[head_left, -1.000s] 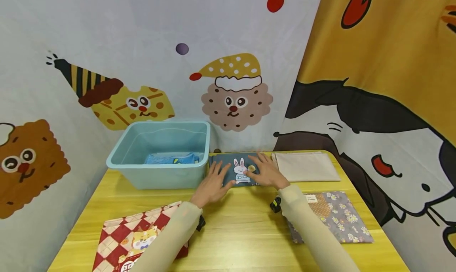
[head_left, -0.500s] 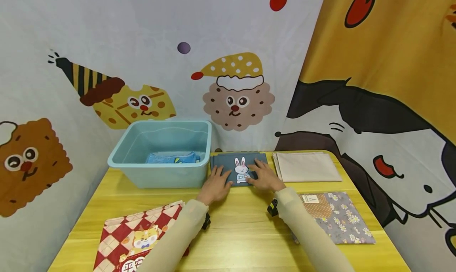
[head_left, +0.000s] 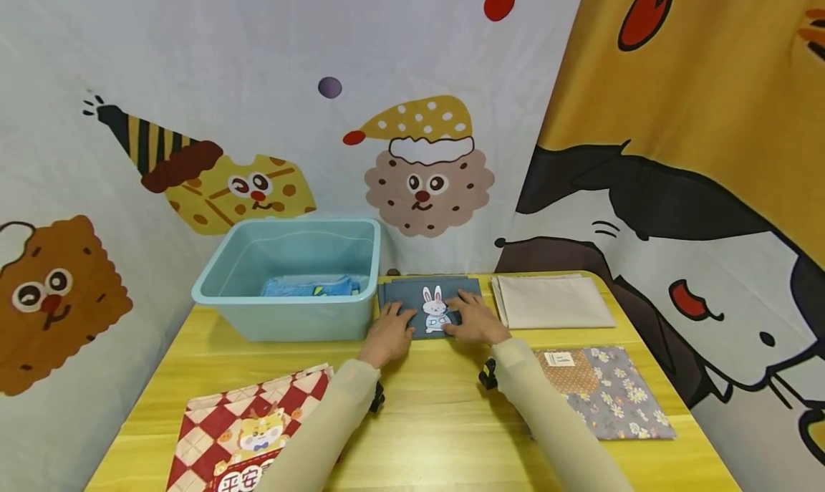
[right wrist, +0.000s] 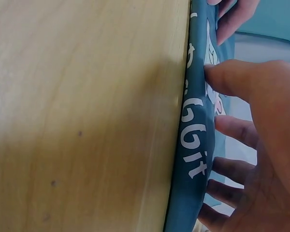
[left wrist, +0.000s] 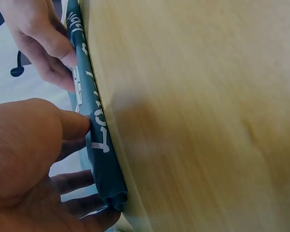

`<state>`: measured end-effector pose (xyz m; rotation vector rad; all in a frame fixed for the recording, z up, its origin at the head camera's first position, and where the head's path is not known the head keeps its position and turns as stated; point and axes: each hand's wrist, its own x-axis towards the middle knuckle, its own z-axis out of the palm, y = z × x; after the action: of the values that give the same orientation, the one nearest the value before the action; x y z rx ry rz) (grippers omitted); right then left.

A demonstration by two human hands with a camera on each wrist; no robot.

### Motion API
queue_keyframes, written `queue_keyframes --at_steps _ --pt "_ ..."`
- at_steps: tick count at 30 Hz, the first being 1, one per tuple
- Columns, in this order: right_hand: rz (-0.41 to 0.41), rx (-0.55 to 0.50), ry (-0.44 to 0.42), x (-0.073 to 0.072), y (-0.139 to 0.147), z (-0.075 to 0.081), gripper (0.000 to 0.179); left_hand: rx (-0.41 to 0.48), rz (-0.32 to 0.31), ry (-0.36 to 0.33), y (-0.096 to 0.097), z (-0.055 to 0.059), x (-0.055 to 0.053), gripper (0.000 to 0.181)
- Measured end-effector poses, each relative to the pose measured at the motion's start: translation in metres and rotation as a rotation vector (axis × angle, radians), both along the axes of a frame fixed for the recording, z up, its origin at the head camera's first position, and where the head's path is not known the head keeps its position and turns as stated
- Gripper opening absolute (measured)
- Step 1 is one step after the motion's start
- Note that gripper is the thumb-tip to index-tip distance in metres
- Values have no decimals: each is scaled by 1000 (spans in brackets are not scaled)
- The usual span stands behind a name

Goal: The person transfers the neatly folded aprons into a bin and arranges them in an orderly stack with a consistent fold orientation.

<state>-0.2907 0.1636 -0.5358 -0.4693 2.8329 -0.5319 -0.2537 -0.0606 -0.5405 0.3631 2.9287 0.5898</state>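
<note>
A folded dark teal cloth (head_left: pixel 420 290) with a white rabbit print lies at the far side of the table, in the head view. My left hand (head_left: pixel 388 333) rests on its left part, fingers spread. On its right part lies my right hand (head_left: pixel 477 320), the thumb close to the rabbit. In the left wrist view, the fingertips of the left hand (left wrist: pixel 29 159) touch the top of the folded cloth (left wrist: pixel 94 116) near its end. The right wrist view has the thumb and fingers of the right hand (right wrist: pixel 261 130) on the cloth's lettered edge (right wrist: pixel 195 135).
A light blue bin (head_left: pixel 290 320) with a blue folded item (head_left: pixel 309 287) inside stands left of the cloth. A beige folded cloth (head_left: pixel 557 302) lies to the right. Nearer are a red checked cloth (head_left: pixel 251 420) at left and a grey floral cloth (head_left: pixel 619 399) at right.
Both hands have settled lower on the teal cloth, with their fingers less spread. The right hand has come slightly nearer, uncovering the cloth's far right corner.
</note>
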Motion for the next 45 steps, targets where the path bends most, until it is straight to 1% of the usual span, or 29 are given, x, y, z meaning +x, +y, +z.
queue_keyframes --at_steps 7,16,20,24,29,36,45 --pt "-8 -1 3 2 2 4 60 -10 5 9 2 1 0 43" --pt "-4 14 26 10 4 5 60 4 -19 14 2 9 8 43" --pt "2 25 34 16 2 7 58 -5 -32 27 -1 8 13 42" --pt "8 26 43 22 0 6 58 -9 -40 41 -4 5 19 42" --pt "4 25 53 32 -1 4 59 -17 -38 51 -4 4 27 42" --pt "1 23 57 48 -2 1 60 12 -59 80 -8 2 41 41" --pt "-5 19 83 63 -4 -1 59 23 -61 85 -11 -1 57 42"
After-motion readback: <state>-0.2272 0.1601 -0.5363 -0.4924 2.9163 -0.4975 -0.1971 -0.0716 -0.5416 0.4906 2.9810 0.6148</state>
